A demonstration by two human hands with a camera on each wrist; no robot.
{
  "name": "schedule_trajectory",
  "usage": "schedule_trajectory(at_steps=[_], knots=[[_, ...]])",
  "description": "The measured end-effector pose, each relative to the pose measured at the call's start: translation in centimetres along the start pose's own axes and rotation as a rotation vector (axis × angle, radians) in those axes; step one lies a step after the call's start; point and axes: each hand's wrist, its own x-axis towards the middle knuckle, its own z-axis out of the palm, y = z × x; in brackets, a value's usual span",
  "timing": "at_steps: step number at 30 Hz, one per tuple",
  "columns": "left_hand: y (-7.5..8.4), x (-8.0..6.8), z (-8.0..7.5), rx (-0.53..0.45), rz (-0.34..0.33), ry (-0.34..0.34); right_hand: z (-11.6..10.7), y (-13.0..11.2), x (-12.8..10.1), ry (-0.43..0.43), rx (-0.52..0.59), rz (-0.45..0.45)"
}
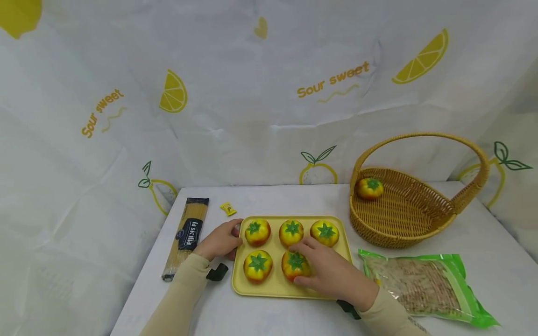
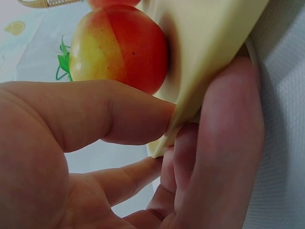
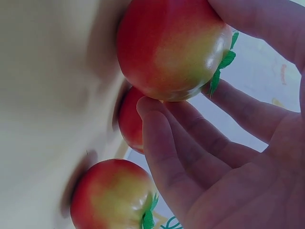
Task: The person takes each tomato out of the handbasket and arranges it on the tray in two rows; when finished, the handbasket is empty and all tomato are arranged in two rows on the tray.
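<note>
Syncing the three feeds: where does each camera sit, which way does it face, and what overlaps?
Head: worn on the head, looks forward and down at the yellow tray, wicker basket, pasta packet; shows both forearms, left hand, right hand.
Left wrist: at the left hand, faces the tray's corner; thumb and fingers pinching it.
Right wrist: at the right hand, faces its toy tomato; fingers curled around it.
Shared: tray and tomatoes appear in all three.

Basket [image 1: 403, 219] right of tray [image 1: 269, 287]; spaghetti [image 1: 187, 235] left, seemingly.
</note>
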Motion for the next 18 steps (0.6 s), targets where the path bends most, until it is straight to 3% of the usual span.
schedule_trajectory(at_steps=[18], knots=[[-0.12,0.21,0.07,0.009,0.002,0.005,0.16,0.01,0.00,-0.008,-0.026,-0.003]])
